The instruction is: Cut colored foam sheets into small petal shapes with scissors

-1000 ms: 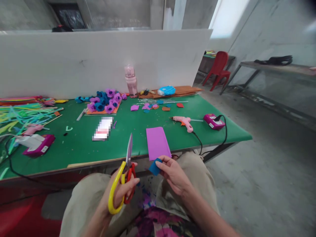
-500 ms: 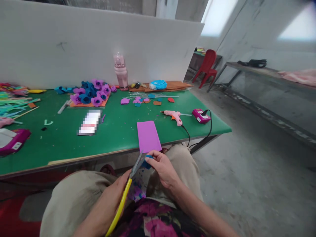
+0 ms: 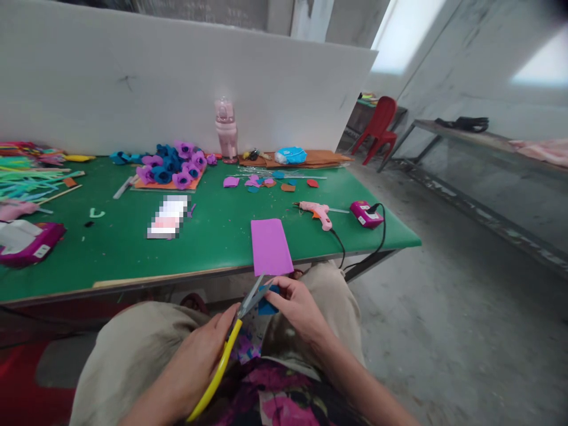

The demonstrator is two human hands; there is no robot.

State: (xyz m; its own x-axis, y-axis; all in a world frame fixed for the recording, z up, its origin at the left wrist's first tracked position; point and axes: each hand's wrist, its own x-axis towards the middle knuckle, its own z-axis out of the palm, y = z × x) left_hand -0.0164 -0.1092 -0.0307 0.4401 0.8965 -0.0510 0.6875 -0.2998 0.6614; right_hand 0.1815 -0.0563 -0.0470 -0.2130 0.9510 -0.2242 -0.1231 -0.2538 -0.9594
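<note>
My left hand [image 3: 208,349] grips a pair of yellow-handled scissors [image 3: 220,362] low over my lap. The blades point away from me and stand apart, their tips near my other hand. A small blue piece [image 3: 267,303], of paper or foam, is pinched between the thumb and fingers of my right hand [image 3: 296,307], right beside the blades. Just beyond both hands, a purple sheet [image 3: 271,245] lies at the table's front edge. Blue and purple scraps [image 3: 248,348] show below, between my knees.
On the green table [image 3: 213,236] lie a pink glue gun [image 3: 316,212] with its cord, a magenta power strip [image 3: 366,214], small coloured cut pieces [image 3: 288,187] and purple and blue flowers [image 3: 171,165]. A pink bottle [image 3: 227,131] stands at the back against a white board [image 3: 168,89].
The blue piece has turned and more of it shows below my right fingers. Both hands have shifted only slightly, with the scissors still open. The view has swung a little left.
</note>
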